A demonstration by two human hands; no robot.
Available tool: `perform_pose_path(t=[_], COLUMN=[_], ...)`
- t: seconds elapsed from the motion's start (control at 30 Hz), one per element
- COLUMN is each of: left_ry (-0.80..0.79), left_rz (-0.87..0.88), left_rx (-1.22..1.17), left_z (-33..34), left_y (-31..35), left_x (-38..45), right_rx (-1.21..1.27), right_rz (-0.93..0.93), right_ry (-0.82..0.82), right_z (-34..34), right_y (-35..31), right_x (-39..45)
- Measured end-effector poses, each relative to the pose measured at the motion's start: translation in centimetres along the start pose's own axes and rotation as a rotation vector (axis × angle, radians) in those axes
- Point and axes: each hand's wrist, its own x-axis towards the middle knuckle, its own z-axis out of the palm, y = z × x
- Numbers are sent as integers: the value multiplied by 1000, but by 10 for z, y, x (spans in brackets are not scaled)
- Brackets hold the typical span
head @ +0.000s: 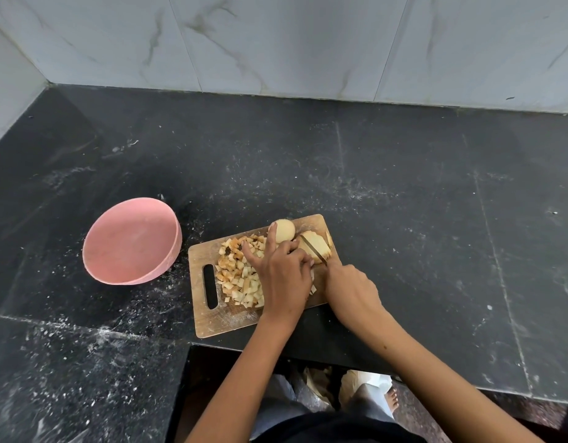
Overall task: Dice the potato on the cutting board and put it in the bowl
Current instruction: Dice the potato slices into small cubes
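Observation:
A wooden cutting board [212,318] lies on the black counter. On its left part sits a heap of diced potato [236,276]. At the far right of the board lies a potato half cut into slices [318,244], with a rounded peeled piece [285,230] behind it. My left hand [281,273] holds the sliced potato with curled fingers, two fingers stretched out over the dice. My right hand [351,289] grips a knife [313,249], whose blade stands in the slices. The pink bowl [129,244] stands empty, left of the board.
The black stone counter [404,203] runs to a marble-tiled wall [276,43] at the back and left. The counter's front edge lies just below the board, with the floor and my feet beneath.

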Motion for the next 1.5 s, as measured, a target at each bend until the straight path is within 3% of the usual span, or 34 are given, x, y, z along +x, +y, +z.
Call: perform_pose_path(t=[0.23, 0.53, 0.8, 1.1, 1.5], left_ry=[1, -9, 66, 45, 43], left_rz=[9, -5, 14, 18, 16], left_rx=[-7, -97, -72, -34, 5], left_z=[3, -3, -5, -5, -2], left_y=[-2, -6, -4, -3, -1], left_x=[0, 1, -4, -3, -5], right_rx=[-17, 204, 180, 141, 67], right_rz=[5, -109, -102, -60, -20], right_ry=[-98, 42, 45, -6, -107], right_z=[8, -5, -7, -6, 10], right_y=[32, 42, 14, -2, 41], right_x=[-36, -41, -11, 5, -43])
